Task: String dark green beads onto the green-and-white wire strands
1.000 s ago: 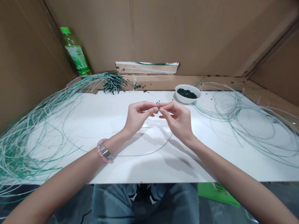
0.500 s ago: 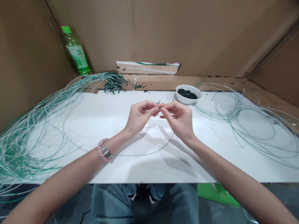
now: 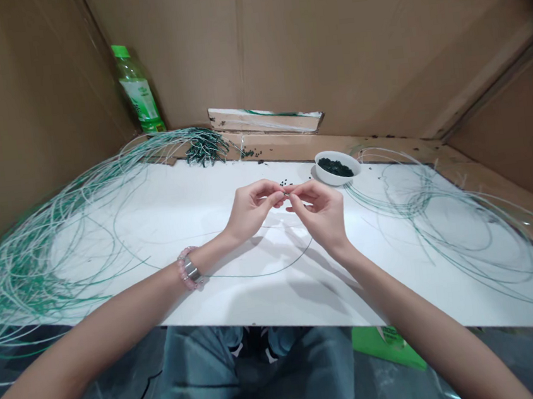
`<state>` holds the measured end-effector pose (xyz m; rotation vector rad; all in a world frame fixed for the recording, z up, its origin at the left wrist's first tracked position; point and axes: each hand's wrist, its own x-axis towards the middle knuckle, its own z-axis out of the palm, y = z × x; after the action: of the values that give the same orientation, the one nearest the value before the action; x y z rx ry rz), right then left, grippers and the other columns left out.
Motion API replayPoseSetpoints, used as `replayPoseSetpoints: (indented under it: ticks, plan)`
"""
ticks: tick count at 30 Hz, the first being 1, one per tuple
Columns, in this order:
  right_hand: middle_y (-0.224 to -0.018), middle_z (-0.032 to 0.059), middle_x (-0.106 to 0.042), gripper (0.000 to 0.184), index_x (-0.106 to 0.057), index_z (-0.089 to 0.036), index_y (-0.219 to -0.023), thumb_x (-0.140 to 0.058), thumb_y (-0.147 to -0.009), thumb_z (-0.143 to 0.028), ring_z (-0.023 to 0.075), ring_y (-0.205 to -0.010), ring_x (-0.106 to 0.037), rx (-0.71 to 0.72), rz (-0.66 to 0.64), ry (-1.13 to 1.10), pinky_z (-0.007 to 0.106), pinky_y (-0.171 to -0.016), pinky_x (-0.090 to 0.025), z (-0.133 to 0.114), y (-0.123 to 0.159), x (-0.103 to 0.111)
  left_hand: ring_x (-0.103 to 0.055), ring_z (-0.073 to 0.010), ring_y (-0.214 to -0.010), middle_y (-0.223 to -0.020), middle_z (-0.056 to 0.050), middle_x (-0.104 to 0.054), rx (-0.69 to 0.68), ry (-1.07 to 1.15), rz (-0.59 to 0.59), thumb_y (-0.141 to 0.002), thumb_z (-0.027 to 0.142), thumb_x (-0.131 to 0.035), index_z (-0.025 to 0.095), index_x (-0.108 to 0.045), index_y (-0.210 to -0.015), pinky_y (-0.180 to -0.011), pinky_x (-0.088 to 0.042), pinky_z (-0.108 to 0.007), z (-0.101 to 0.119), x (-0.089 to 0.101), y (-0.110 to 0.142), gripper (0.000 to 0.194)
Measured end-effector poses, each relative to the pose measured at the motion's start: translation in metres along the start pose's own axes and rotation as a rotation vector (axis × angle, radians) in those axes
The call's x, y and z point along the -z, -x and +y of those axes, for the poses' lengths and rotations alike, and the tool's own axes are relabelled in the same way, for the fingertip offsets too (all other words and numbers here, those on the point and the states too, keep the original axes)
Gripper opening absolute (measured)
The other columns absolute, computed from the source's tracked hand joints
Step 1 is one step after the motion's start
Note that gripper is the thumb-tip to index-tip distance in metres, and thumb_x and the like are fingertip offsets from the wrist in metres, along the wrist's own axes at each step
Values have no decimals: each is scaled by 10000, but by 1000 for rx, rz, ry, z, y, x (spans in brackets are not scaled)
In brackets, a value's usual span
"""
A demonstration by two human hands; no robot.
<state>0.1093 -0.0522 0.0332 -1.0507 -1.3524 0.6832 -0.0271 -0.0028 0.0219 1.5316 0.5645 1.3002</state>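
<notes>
My left hand (image 3: 251, 209) and my right hand (image 3: 319, 212) meet fingertip to fingertip above the middle of a white board (image 3: 219, 293). Both hands are pinched shut around the end of a thin green wire (image 3: 274, 268), which curves down in a loop over the board below them. Something tiny and dark sits between the fingertips; I cannot make out what it is. A beaded bracelet is on my left wrist.
A small white bowl (image 3: 338, 167) of dark green bits stands just beyond my right hand. A big tangle of green and white wires (image 3: 39, 261) covers the left side, a smaller coil (image 3: 444, 219) the right. A green bottle (image 3: 138, 92) stands by the cardboard wall.
</notes>
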Motion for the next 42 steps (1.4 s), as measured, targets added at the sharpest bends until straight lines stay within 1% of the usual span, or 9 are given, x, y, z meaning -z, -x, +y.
replayPoseSetpoints:
  ticks: [11,16,19,24,30,34,36,39,42]
  plan:
    - [-853,66,-718,78,-575,-164,-718,-620,-767,-204,156,-727,-699,36,-29,67,250,-602,-575,0,-2,1,-622,-91,-679,-767,-29,-678,-47,-67,-29,-781,252,-663,137,-632,-744,-638,-519,-199,-4,1,2,125]
    - [-813,44,-716,33,-603,-167,-717,-617,-746,-171,147,-743,-689,75,-32,150,208,-570,-546,-3,-1,2,-644,-113,-727,-811,-49,-694,-110,-212,-54,-795,258,-645,137,-651,-794,-678,-541,-224,-5,4,2,122]
    - [-780,33,-704,36,-642,-168,-755,-625,-761,-200,144,-731,-679,84,-47,180,216,-580,-545,-2,-2,6,-644,-124,-724,-785,-50,-688,-126,-280,-45,-796,272,-638,134,-652,-791,-679,-543,-238,-2,5,1,139]
    - [-711,22,-672,123,-676,-159,-751,-640,-791,-270,116,-601,-634,36,-92,133,235,-568,-546,2,-9,12,-620,-113,-695,-758,-40,-668,-83,-257,-11,-793,279,-639,135,-651,-773,-662,-524,-230,0,6,-1,145]
    - [-732,34,-679,111,-692,-157,-770,-687,-750,-266,124,-644,-646,25,-74,39,249,-611,-561,-3,-12,9,-617,-109,-695,-752,-40,-662,-37,-210,-20,-759,289,-668,122,-656,-771,-670,-525,-231,3,8,-4,168]
    - [-635,14,-678,203,-680,-159,-819,-743,-692,-303,136,-584,-663,65,-43,-35,271,-595,-581,-19,-23,7,-625,-112,-652,-724,-43,-679,-59,-137,-56,-719,298,-702,118,-668,-748,-622,-530,-228,24,9,-24,185]
    - [-635,19,-691,223,-687,-158,-837,-745,-690,-316,144,-579,-671,102,-36,-56,285,-592,-589,-34,-33,9,-625,-110,-623,-689,-40,-684,-101,-157,-80,-709,284,-711,119,-675,-725,-604,-528,-226,45,9,-39,169]
    - [-683,34,-715,181,-695,-157,-803,-727,-707,-306,143,-593,-683,176,-8,-74,289,-601,-595,-65,-51,14,-640,-112,-616,-672,-38,-694,-198,-217,-135,-719,252,-704,124,-686,-717,-621,-536,-231,82,4,-62,129]
    - [-705,38,-723,136,-695,-157,-751,-716,-715,-286,136,-608,-687,255,21,-61,285,-622,-597,-99,-65,20,-655,-119,-630,-690,-40,-705,-303,-227,-137,-745,249,-682,129,-687,-722,-639,-551,-240,116,-5,-75,122]
